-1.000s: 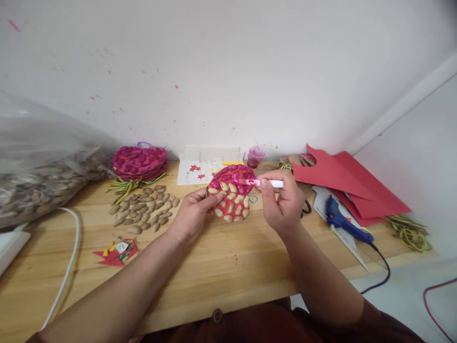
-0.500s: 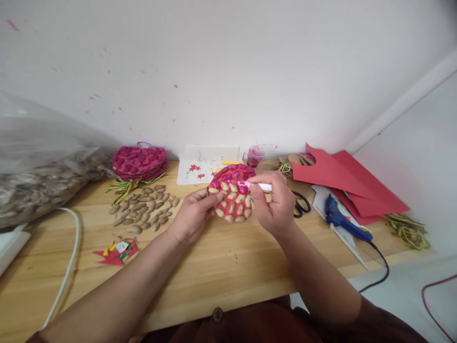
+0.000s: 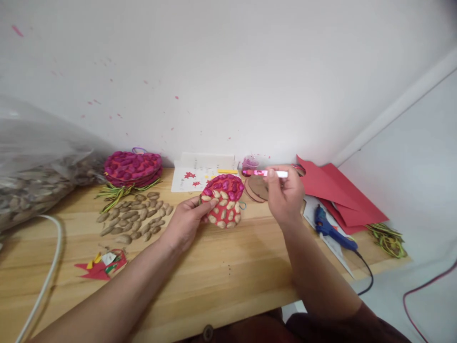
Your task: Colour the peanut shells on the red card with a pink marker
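Note:
My left hand (image 3: 189, 219) grips a round red disc (image 3: 222, 212) by its left edge, thumb on the face. Peanuts in their shells cover the disc; the far ones are painted magenta, while those toward me are bare tan. In my right hand (image 3: 285, 195) is a white-handled paintbrush (image 3: 260, 173) stained pink, pinched between thumb and fingers. It points left, with its tip at a small clear cup (image 3: 251, 162) of magenta paint; whether the tip is inside the cup or in front of it, I cannot tell.
Loose peanuts (image 3: 134, 216) and a stack of magenta discs (image 3: 133, 166) lie left, beside a plastic bag (image 3: 39, 176) of peanuts. Cardboard circles (image 3: 257, 188) sit behind the disc. At right are a blue glue gun (image 3: 332, 231) with its cord and red paper sheets (image 3: 342, 190).
My right hand has lifted the paintbrush off the peanuts and moved it right and away from the disc, to the paint cup. My left hand still holds the disc. The camera view has shifted slightly.

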Demonstrator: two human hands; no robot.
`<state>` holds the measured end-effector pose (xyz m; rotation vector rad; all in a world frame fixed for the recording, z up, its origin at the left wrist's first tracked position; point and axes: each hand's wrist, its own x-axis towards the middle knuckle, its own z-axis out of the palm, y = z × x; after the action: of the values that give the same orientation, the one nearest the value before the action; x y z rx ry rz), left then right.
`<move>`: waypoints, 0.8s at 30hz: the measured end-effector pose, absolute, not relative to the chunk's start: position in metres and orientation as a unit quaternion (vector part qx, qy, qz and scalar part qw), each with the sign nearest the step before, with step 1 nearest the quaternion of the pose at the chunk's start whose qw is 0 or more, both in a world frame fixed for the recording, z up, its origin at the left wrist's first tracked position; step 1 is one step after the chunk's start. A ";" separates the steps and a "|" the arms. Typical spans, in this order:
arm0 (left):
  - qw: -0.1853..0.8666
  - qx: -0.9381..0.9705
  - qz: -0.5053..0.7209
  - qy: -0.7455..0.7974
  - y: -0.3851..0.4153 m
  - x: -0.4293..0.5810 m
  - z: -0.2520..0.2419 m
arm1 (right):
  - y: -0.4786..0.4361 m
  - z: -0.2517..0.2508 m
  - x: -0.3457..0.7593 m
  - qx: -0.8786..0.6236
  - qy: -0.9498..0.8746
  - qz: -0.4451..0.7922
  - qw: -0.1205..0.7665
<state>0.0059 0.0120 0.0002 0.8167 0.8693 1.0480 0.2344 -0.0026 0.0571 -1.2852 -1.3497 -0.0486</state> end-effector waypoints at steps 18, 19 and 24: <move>0.690 0.388 0.460 0.402 0.012 0.006 0.000 | 0.131 0.060 0.274 -0.792 -0.573 -0.041 0.209; 0.690 0.386 0.461 0.402 0.012 0.006 0.000 | 0.131 0.059 0.273 -0.792 -0.573 -0.041 0.204; 0.689 0.387 0.463 0.401 0.011 0.006 0.002 | 0.129 0.064 0.274 -0.791 -0.572 -0.049 0.210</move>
<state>0.0063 0.0109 0.0022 0.8653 0.8977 1.0356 0.2745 0.1291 0.0637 -2.1993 -1.5912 -0.1353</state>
